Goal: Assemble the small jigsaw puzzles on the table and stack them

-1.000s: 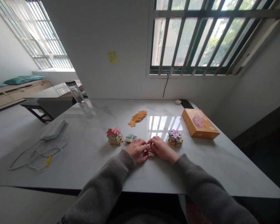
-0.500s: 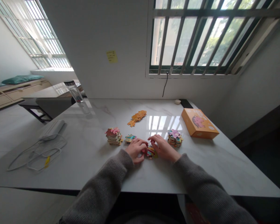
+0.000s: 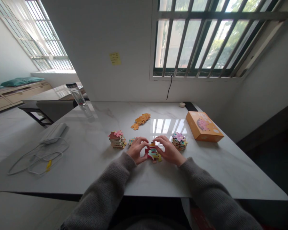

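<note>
Puzzle pieces (image 3: 154, 155) — clearer now between both hands (image 3: 136, 151) (image 3: 170, 152)

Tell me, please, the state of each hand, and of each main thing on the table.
Left hand: curled, at the puzzle pieces
Right hand: curled, at their other side
Puzzle pieces: clustered between the hands; joining unclear
Left stack: piled, uneven
Right stack: piled, uneven
Small pile: partly hidden
Orange pieces: overlapping in a row
Orange box: lying flat, looks closed
Bottle: upright, lid on
Cable: loosely looped
</note>
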The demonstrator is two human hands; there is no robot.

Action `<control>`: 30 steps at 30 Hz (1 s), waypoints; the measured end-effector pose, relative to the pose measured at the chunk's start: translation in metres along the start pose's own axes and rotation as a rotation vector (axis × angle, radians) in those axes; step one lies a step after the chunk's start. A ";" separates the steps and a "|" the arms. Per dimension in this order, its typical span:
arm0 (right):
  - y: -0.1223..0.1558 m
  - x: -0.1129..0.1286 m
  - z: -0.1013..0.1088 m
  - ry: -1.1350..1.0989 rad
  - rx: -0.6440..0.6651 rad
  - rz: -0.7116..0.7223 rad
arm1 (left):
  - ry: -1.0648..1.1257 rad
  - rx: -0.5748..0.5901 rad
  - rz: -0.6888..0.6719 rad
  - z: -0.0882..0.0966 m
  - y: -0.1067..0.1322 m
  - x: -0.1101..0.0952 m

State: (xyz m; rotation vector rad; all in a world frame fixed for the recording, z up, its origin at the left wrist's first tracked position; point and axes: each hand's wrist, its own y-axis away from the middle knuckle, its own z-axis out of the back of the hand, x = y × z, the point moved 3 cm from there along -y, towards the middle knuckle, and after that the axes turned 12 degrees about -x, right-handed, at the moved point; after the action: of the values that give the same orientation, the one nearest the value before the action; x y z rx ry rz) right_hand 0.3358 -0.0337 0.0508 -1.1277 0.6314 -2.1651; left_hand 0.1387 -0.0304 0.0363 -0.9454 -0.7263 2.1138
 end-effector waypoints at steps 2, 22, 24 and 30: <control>0.000 0.005 0.003 -0.002 -0.020 0.048 | -0.005 -0.072 0.001 0.004 -0.003 -0.003; 0.008 0.008 0.009 0.099 -0.013 0.137 | 0.216 -0.123 0.042 0.003 -0.005 -0.004; 0.008 0.008 0.009 0.113 -0.022 0.151 | 0.242 -0.133 0.043 0.005 -0.007 -0.005; 0.008 0.009 0.027 0.170 -0.137 0.164 | 0.282 -0.090 0.053 0.004 -0.006 -0.007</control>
State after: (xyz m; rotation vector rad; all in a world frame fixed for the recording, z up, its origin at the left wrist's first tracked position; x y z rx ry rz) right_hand 0.3565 -0.0485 0.0646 -0.9304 0.9267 -2.1165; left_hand 0.1409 -0.0334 0.0454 -1.2927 -0.6612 1.9504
